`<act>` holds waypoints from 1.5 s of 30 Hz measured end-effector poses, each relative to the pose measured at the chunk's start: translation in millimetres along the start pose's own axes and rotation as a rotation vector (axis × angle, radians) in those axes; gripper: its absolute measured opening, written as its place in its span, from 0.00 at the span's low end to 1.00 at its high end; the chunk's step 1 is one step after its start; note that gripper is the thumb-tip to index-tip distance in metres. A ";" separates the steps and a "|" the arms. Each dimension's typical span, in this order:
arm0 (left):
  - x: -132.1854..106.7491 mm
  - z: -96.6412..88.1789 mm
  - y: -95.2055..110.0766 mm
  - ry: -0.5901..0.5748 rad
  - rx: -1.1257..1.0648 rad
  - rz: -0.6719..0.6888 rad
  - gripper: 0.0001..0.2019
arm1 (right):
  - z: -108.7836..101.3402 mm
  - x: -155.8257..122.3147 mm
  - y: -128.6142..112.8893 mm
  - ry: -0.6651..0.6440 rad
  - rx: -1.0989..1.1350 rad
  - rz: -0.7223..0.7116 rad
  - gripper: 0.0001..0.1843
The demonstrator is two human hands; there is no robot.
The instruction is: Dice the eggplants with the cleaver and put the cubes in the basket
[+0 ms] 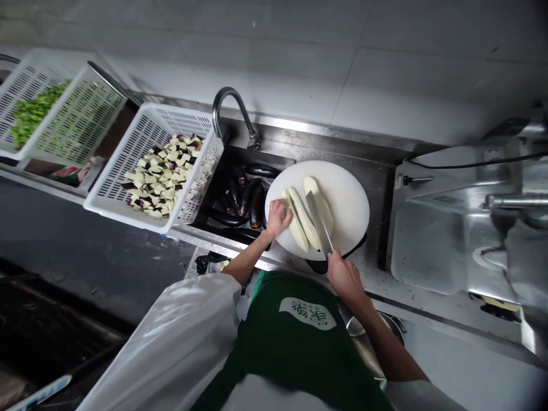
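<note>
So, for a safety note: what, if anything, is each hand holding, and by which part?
The right hand holds the knife by its handle. The left hand touches the leftmost pale piece near its upper end; gripping can't be told.

Single head-worn view, forward and down onto the chopping board (351, 200)

A dark green apron (291, 357) is worn with white sleeves (184, 325); green characters (319, 314) are printed on its white patch (308, 315).
</note>
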State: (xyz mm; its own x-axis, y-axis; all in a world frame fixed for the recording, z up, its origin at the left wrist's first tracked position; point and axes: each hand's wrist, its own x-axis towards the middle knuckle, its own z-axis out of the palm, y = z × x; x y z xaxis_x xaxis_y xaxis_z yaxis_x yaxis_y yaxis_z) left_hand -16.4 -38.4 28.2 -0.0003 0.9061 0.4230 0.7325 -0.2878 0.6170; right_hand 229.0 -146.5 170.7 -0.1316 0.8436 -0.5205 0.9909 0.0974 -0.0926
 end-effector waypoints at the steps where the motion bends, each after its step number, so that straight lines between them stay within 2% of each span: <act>1: 5.1 3.1 4.7 0.007 -0.005 0.002 0.12 | -5.7 5.6 0.5 0.033 -0.023 0.014 0.18; 6: 38.5 35.7 28.5 -0.112 -0.017 0.106 0.13 | -30.4 52.1 -10.0 0.098 -0.087 -0.004 0.18; 10: 52.1 53.3 33.3 -0.208 0.023 0.155 0.16 | -37.3 74.5 -17.8 0.108 -0.093 -0.006 0.23; 16: 54.5 55.8 29.1 -0.259 0.036 0.139 0.16 | -38.6 82.2 -19.3 0.108 -0.053 -0.018 0.24; 23: 62.0 56.4 29.7 -0.271 -0.082 0.174 0.16 | -59.2 103.3 -14.3 0.094 0.023 -0.046 0.19; 29: 63.6 55.0 30.5 -0.276 -0.085 0.186 0.16 | -73.7 124.0 -7.5 0.049 0.088 -0.071 0.19; 32: 62.4 54.3 29.9 -0.270 -0.052 0.190 0.17 | -71.8 112.5 -2.4 0.011 0.109 -0.050 0.18; 35: 60.5 54.2 27.9 -0.276 -0.025 0.171 0.17 | -56.0 84.0 6.9 -0.026 0.108 -0.036 0.16; 41: 57.3 53.4 26.9 -0.299 0.051 0.155 0.18 | 3.2 6.0 36.6 -0.173 0.174 0.094 0.16; 45: 62.2 43.1 29.3 -0.348 0.108 0.172 0.18 | 37.8 -54.0 59.2 -0.287 0.246 0.144 0.16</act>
State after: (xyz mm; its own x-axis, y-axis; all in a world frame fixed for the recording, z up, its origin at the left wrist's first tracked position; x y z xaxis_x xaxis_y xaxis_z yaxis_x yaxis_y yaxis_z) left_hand 34.4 22.9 44.0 0.3457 0.9037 0.2525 0.7691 -0.4271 0.4755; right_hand 293.8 -206.2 161.3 -0.0291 0.6541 -0.7558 0.9683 -0.1693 -0.1838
